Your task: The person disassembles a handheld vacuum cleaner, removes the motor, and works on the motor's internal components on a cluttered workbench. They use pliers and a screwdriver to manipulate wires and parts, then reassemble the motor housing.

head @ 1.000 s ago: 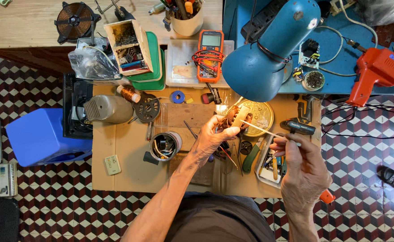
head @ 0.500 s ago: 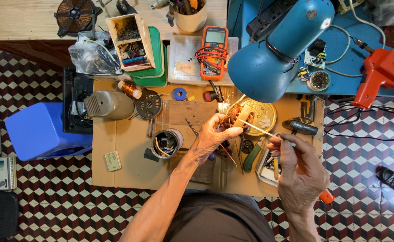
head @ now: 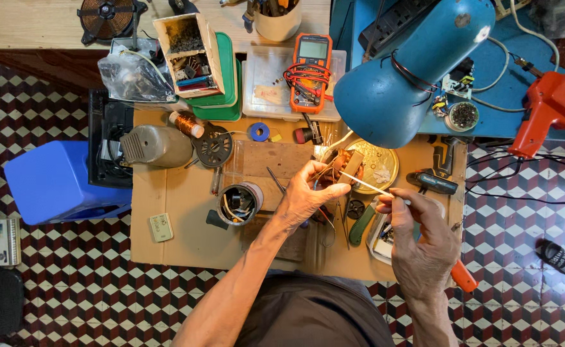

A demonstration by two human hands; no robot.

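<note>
Both forearms come up from the bottom of the view and are bare from elbow to wrist, with no sleeves, watch, bracelet or gloves showing. The left hand point(head: 308, 193) is lean, with raised tendons across its back and long fingers; no ring is visible on it. The left forearm point(head: 244, 270) behind it is slim and sinewy. The right hand point(head: 417, 238) is broader as seen from here, its back creased and veined, the knuckles pronounced, also without rings. Below and between the two hands, close to the body, lies a dark brown garment point(head: 314, 315) of plain cloth, smooth, with no pattern or buttons to be made out.
</note>
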